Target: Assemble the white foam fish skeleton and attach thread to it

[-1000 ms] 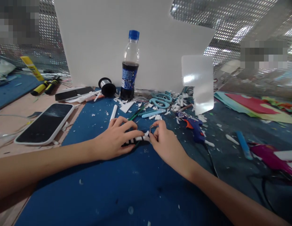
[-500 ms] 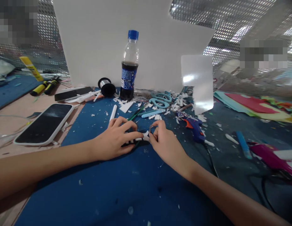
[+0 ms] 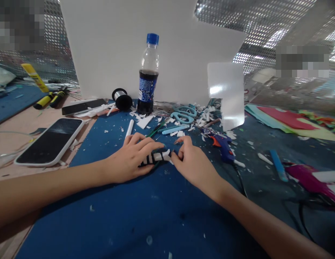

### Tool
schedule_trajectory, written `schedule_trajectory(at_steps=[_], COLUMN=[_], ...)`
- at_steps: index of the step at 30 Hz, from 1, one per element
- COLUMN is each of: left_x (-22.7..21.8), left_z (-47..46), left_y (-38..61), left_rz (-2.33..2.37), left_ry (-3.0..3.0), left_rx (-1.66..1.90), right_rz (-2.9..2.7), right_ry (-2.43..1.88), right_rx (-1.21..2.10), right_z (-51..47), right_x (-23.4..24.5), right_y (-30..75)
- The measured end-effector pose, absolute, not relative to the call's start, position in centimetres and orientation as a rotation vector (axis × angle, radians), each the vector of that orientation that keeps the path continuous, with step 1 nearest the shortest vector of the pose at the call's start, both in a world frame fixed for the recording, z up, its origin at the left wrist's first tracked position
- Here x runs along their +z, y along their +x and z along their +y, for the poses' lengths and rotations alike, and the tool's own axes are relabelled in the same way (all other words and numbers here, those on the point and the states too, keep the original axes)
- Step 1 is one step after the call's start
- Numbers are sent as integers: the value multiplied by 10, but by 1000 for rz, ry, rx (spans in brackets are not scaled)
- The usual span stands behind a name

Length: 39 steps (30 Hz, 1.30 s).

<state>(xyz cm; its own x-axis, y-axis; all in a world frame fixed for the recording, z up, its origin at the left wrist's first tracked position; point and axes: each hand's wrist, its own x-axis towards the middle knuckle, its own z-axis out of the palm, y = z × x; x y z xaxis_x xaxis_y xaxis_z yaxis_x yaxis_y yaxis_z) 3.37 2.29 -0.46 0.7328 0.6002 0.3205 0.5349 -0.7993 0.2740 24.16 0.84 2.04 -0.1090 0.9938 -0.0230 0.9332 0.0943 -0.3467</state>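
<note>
Lying left-to-right: small black strip with white bars (image 3: 157, 157)
Left hand (image 3: 129, 161) pins it flat; right hand (image 3: 193, 163) pinches its right end.

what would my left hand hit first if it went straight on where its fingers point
Probably the right hand: the left hand lies on the black piece with white strips, fingers pointing along it to its far end, where the right hand touches it.

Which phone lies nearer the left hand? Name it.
The white-cased phone, screen up beside the blue mat; the other phone lies farther back by the black spool.
</note>
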Motion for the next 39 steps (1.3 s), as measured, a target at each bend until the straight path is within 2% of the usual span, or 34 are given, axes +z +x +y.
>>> schedule_trajectory(at_steps=[4, 6, 11, 14, 20, 25, 31, 39], left_x=[-4, -4, -4, -4, -6, -9, -6, -6], left_z=[23, 23, 23, 22, 22, 22, 21, 20], left_y=[34, 34, 34, 34, 33, 31, 31, 32], left_rz=[969, 989, 1005, 1010, 917, 880, 814, 827], left_ry=[2713, 2698, 2710, 2713, 2791, 2808, 2865, 2881], left_rx=[585, 582, 583, 592, 649, 641, 645, 621], right_rz=[-2114, -2142, -2422, -2478, -2546, -2620, -2629, -2638], right_ry=[-1975, -1847, -1280, -1171, -1208, -1243, -1525, -1530], right_rx=[208, 172, 577, 631, 649, 543, 473, 613], right_z=[14, 18, 21, 18, 18, 19, 3, -6], right_x=[25, 26, 32, 37, 37, 34, 30, 25], right_y=[248, 253, 264, 264, 264, 266, 254, 245])
